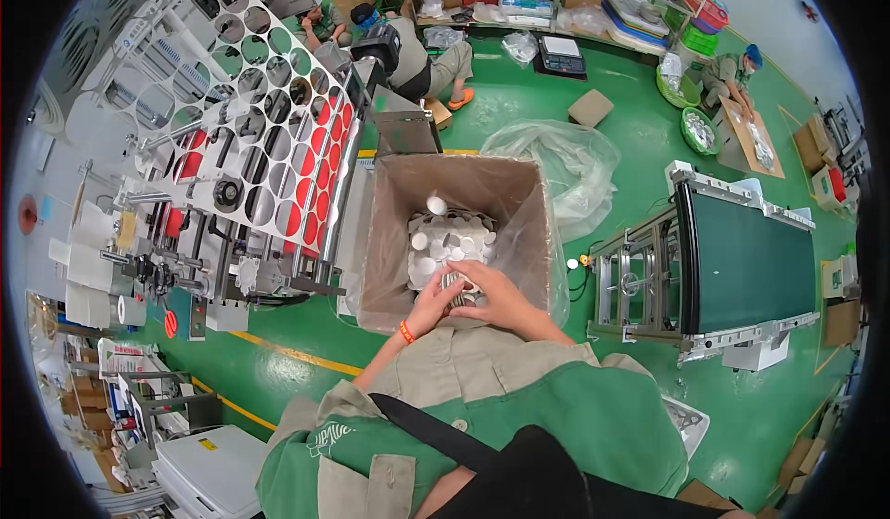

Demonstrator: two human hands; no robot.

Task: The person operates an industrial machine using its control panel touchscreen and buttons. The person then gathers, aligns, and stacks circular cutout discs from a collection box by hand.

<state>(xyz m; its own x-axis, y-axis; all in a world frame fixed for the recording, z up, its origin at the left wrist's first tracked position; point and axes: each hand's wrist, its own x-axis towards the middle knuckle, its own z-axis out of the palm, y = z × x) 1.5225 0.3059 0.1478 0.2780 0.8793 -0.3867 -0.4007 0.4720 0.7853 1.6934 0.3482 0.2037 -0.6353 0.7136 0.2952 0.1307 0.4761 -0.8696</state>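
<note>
In front of my body, my left hand [428,307] and my right hand [502,300] are closed around a short stack of thin white discs [454,287]. The fingers of both hands curve in from either side, and the discs' edges show between them. Beneath and beyond my hands stands a deep cardboard box [514,185] with a clear plastic liner. Many loose white round discs [473,246] lie in a heap inside it. One white disc [437,205] shows above the heap toward the box's far wall; whether it rests on anything, I cannot tell.
On the left stands a machine carrying a white punched web [264,144] with red rounds. A green-belted conveyor [751,255] stands right. Clear plastic sheeting [565,162] lies beyond the box. Farther off, people work near green baskets [697,130] and a scale [561,54].
</note>
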